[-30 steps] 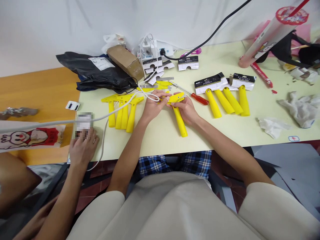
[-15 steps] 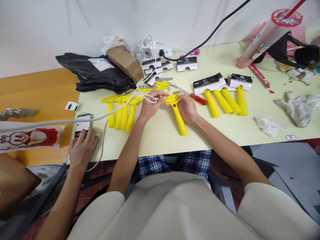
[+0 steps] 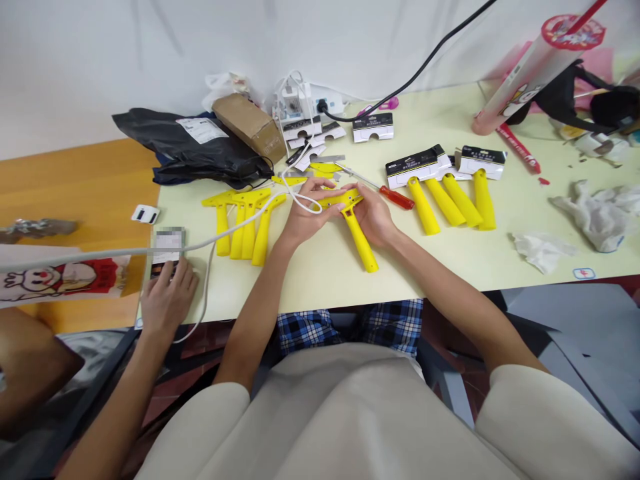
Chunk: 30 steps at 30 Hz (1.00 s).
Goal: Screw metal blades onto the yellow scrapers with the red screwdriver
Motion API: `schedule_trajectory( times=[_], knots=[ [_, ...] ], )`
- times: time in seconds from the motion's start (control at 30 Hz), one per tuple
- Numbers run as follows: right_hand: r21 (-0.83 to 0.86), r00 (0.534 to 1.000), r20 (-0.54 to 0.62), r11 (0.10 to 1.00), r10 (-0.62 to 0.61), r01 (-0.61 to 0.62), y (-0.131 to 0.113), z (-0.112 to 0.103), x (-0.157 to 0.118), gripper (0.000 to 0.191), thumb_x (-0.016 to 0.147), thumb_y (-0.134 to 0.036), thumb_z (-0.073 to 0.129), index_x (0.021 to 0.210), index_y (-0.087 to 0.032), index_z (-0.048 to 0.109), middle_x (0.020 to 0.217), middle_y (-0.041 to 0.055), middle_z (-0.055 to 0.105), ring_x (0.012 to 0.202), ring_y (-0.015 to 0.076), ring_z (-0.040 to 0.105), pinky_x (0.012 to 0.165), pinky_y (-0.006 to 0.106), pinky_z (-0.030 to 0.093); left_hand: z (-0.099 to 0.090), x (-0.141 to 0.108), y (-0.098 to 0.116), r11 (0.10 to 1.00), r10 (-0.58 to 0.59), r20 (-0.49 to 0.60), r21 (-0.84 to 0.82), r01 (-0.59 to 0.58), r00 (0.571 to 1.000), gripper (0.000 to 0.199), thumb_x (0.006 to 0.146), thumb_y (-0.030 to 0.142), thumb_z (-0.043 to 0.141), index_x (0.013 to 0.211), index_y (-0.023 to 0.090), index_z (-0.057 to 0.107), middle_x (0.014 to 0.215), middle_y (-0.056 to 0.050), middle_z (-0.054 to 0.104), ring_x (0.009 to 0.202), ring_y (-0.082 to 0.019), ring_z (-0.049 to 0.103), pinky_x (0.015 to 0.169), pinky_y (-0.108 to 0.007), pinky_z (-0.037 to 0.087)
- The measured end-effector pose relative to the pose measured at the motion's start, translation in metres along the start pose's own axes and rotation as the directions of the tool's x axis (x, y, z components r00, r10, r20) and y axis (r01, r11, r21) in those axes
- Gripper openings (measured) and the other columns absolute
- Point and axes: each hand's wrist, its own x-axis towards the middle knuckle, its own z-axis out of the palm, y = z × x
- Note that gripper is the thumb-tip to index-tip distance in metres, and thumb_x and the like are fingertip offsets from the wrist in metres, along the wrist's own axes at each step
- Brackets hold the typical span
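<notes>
Both of my hands meet at the head of a yellow scraper (image 3: 361, 241), whose handle slants down toward me above the table. My left hand (image 3: 306, 212) pinches the left end of the head, fingers behind and thumb in front. My right hand (image 3: 374, 215) is wrapped around the right end. A white cable loop hangs across the view of my left hand. Several yellow scrapers (image 3: 247, 227) lie left of my hands. To the right, more scrapers (image 3: 453, 203) have black-and-white card sleeves (image 3: 417, 165) over their heads. A red-handled screwdriver (image 3: 397, 198) rests just beyond my right hand.
Metal blades (image 3: 327, 159) and loose yellow pieces (image 3: 324, 168) lie behind my hands, near more card sleeves (image 3: 374, 127). A black bag (image 3: 200, 150) and cardboard box (image 3: 250, 127) stand back left. Another person's hand (image 3: 169, 297) touches a phone (image 3: 167, 245). A tall cup (image 3: 535, 80) leans at right.
My left hand has shifted its grip on the scraper head, its thumb now lying along the front and more of the yellow left end showing. My right hand has hardly moved.
</notes>
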Motion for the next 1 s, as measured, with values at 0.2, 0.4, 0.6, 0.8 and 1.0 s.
schedule_trajectory(
  times=[0.2, 0.4, 0.6, 0.8, 1.0],
  knots=[
    [-0.018, 0.999, -0.004, 0.999, 0.038, -0.038, 0.0, 0.0, 0.002, 0.037, 0.102, -0.06, 0.072, 0.102, -0.024, 0.072, 0.098, 0.0046, 0.076, 0.087, 0.0213, 0.07, 0.08, 0.034, 0.066, -0.034, 0.014, -0.018, 0.744, 0.641, 0.179, 0.092, -0.662, 0.746, 0.043, 0.119, 0.052, 0.041, 0.107, 0.037, 0.079, 0.16, 0.022, 0.062, 0.17, -0.03, 0.03, 0.105, -0.052, 0.074],
    [-0.011, 1.0, 0.029, 1.0, 0.01, -0.01, 0.002, -0.004, 0.003, 0.034, 0.1, -0.057, 0.074, 0.113, -0.026, 0.073, 0.098, 0.0025, 0.076, 0.087, 0.0211, 0.07, 0.081, 0.036, 0.065, -0.036, 0.014, -0.017, 0.671, 0.649, 0.285, 0.222, -0.707, 0.706, 0.041, 0.12, 0.05, 0.031, 0.137, 0.054, 0.068, 0.17, 0.032, 0.046, 0.173, -0.034, 0.012, 0.124, -0.074, 0.058],
    [-0.05, 1.0, 0.013, 0.999, -0.007, 0.007, 0.002, -0.002, 0.002, 0.031, 0.1, -0.054, 0.075, 0.115, -0.027, 0.074, 0.097, 0.0015, 0.074, 0.082, 0.02, 0.067, 0.076, 0.034, 0.061, -0.039, 0.013, -0.019, 0.762, 0.559, 0.308, 0.173, -0.623, 0.77, 0.052, 0.118, 0.056, 0.024, 0.128, 0.042, 0.073, 0.182, 0.035, 0.023, 0.171, -0.044, -0.005, 0.11, -0.074, 0.063],
    [0.012, 0.998, -0.039, 0.999, 0.043, -0.043, -0.001, -0.001, 0.003, 0.027, 0.106, -0.049, 0.066, 0.1, -0.023, 0.073, 0.09, 0.0023, 0.073, 0.077, 0.0179, 0.067, 0.076, 0.031, 0.062, -0.048, 0.008, -0.018, 0.727, 0.544, 0.298, 0.298, -0.618, 0.784, 0.062, 0.116, 0.062, 0.02, 0.122, 0.039, 0.078, 0.182, 0.037, 0.019, 0.17, -0.048, -0.013, 0.111, -0.078, 0.058],
    [0.05, 0.997, -0.069, 0.999, 0.026, -0.022, 0.001, -0.004, 0.003, 0.019, 0.1, -0.043, 0.073, 0.104, -0.025, 0.071, 0.093, 0.0006, 0.074, 0.082, 0.0194, 0.069, 0.077, 0.035, 0.065, 0.095, 0.025, 0.028, 0.536, 0.624, 0.43, 0.373, -0.757, 0.653, 0.038, 0.109, 0.076, 0.051, 0.135, 0.057, 0.072, 0.169, 0.02, 0.052, 0.175, -0.029, 0.028, 0.134, -0.062, 0.052]
  ],
)
